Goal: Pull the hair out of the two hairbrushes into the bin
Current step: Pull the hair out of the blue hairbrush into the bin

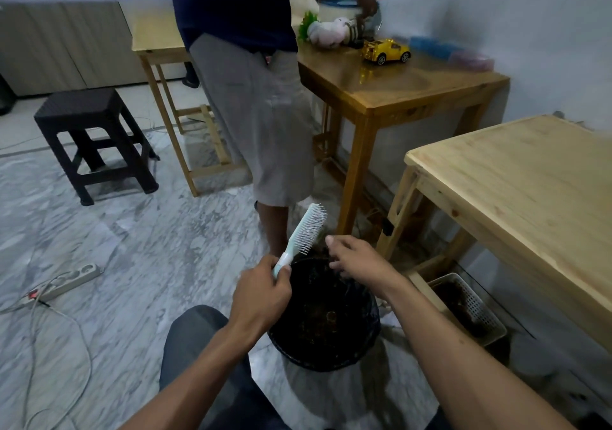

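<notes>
My left hand [261,292] grips the handle of a pale blue hairbrush [306,229], which points up and to the right with its white bristles facing right. A black bin [361,343] lined with a dark bag stands on the floor right below both hands. My right hand [356,259] hovers over the bin's far rim, just right of the brush, fingers bent downward. Whether it holds any hair I cannot make out against the dark bin. Only one hairbrush is in sight.
Another person [251,98] stands just beyond the bin at a wooden table [397,88] with a yellow toy car [385,51]. A light wooden table [530,191] is at right, a white basket [470,307] under it. A black stool [92,138] and a power strip [63,282] are at left.
</notes>
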Demonstrator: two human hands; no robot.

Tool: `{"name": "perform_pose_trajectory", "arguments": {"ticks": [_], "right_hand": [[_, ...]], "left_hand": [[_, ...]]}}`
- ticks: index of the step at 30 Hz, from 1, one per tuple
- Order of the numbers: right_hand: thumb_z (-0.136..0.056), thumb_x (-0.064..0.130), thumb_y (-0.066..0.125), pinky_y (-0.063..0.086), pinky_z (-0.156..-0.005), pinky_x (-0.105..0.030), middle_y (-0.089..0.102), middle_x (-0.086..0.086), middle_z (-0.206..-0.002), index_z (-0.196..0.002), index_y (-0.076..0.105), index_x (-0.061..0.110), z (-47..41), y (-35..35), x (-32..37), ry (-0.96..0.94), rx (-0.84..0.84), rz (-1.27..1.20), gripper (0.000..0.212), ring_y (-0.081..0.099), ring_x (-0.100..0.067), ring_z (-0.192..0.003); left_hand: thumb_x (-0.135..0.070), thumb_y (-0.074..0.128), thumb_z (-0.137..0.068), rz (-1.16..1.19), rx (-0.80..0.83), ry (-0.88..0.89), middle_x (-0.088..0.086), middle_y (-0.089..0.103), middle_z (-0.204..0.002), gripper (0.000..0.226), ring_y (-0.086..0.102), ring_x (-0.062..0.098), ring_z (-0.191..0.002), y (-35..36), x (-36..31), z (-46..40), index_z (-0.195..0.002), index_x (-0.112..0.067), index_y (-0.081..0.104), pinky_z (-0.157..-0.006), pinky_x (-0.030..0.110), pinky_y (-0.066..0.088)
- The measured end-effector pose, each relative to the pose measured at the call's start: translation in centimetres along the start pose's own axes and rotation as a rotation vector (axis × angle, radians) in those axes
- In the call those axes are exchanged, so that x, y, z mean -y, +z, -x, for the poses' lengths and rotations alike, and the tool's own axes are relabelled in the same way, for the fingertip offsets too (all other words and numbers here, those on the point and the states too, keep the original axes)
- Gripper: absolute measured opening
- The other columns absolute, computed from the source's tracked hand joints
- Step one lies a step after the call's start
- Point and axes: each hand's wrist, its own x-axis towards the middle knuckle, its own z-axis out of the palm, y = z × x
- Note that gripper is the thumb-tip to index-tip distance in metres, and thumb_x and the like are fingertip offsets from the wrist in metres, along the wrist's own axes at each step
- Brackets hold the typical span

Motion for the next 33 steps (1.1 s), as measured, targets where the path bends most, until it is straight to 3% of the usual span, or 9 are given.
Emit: {"name": "perform_pose_trajectory", "arguments": {"ticks": [4, 9, 11, 14, 23, 28, 31, 33], "right_hand": [[-0.101, 0.042, 0.061, 0.061, -0.092, -0.038, 0.077, -0.005, -0.113, -0.127, 0.064, 0.014, -0.5, 0.1, 1.0, 0.046, 0.06, -0.338, 0.039, 0.077, -0.02, -0.098], [-0.095, 0.024, 0.073, 0.063, -0.068, -0.026, 0.081, -0.003, -0.086, -0.106, 0.073, 0.012, -0.5, -0.2, 2.3, 0.001, 0.001, -0.55, 0.017, 0.076, -0.014, -0.076], [-0.094, 0.023, 0.074, 0.061, -0.064, -0.024, 0.081, -0.004, -0.084, -0.106, 0.073, 0.01, -0.5, -0.5, 2.6, -0.001, -0.049, -0.532, 0.018, 0.075, -0.013, -0.072], [-0.092, 0.021, 0.076, 0.062, -0.066, -0.026, 0.081, -0.006, -0.084, -0.109, 0.071, 0.007, -0.5, -0.9, 2.5, -0.005, -0.102, -0.516, 0.023, 0.075, -0.014, -0.07], [-0.093, 0.018, 0.076, 0.059, -0.059, -0.021, 0.08, -0.011, -0.089, -0.108, 0.071, 0.008, 0.5, -3.1, 3.4, -0.075, -0.187, -0.532, 0.019, 0.073, -0.012, -0.066], [-0.092, 0.021, 0.076, 0.063, -0.072, -0.031, 0.081, -0.009, -0.092, -0.117, 0.069, 0.007, 1.0, -5.7, 4.8, -0.093, -0.232, -0.462, 0.029, 0.078, -0.019, -0.076], [-0.095, 0.023, 0.072, 0.063, -0.072, -0.034, 0.077, -0.009, -0.103, -0.128, 0.055, 0.025, 1.3, -6.7, 5.4, -0.181, -0.303, -0.415, 0.037, 0.079, -0.022, -0.08], [-0.099, 0.025, 0.067, 0.064, -0.072, -0.033, 0.075, -0.006, -0.105, -0.129, 0.057, 0.029, 1.7, -7.2, 5.4, -0.247, -0.355, -0.358, 0.032, 0.079, -0.021, -0.08]], "left_hand": [[-0.034, 0.054, -0.095, 0.089, 0.069, -0.015, -0.004, 0.065, -0.068, 0.013, 0.06, 0.011, -0.058, 0.1, -0.8, 0.1, -0.092, -0.024, 0.062, -0.051, 0.027, 0.041], [-0.035, 0.063, -0.094, 0.347, 0.216, -0.073, 0.01, 0.067, -0.074, 0.015, 0.057, 0.02, -0.042, 0.2, -1.4, 0.8, -0.101, -0.026, 0.054, -0.041, 0.029, 0.047], [-0.035, 0.061, -0.095, 0.281, 0.218, -0.018, 0.009, 0.07, -0.081, 0.017, 0.062, 0.023, -0.047, 0.3, -1.4, 0.9, -0.107, -0.026, 0.052, -0.043, 0.037, 0.053], [-0.037, 0.06, -0.095, 0.147, 0.206, 0.06, 0.0, 0.069, -0.083, 0.017, 0.067, 0.019, -0.061, 0.6, -1.3, 0.7, -0.108, -0.03, 0.054, -0.059, 0.046, 0.058], [-0.032, 0.066, -0.089, -0.006, 0.201, 0.211, -0.001, 0.062, -0.109, 0.044, 0.059, 0.014, -0.095, 0.7, -2.8, -0.4, -0.132, -0.027, 0.058, -0.081, 0.029, 0.048], [-0.025, 0.065, -0.088, -0.018, 0.173, 0.252, -0.001, 0.063, -0.098, 0.034, 0.06, 0.016, -0.082, 0.6, -5.4, -1.2, -0.122, -0.023, 0.059, -0.067, 0.029, 0.044], [-0.018, 0.061, -0.086, -0.014, 0.175, 0.244, 0.004, 0.063, -0.08, 0.025, 0.061, 0.021, -0.065, 0.6, -6.2, -1.1, -0.107, -0.021, 0.048, -0.055, 0.039, 0.047], [-0.013, 0.058, -0.085, 0.02, 0.164, 0.248, 0.01, 0.062, -0.075, 0.024, 0.058, 0.024, -0.057, 0.6, -6.2, -0.8, -0.103, -0.02, 0.044, -0.048, 0.038, 0.043]]}}
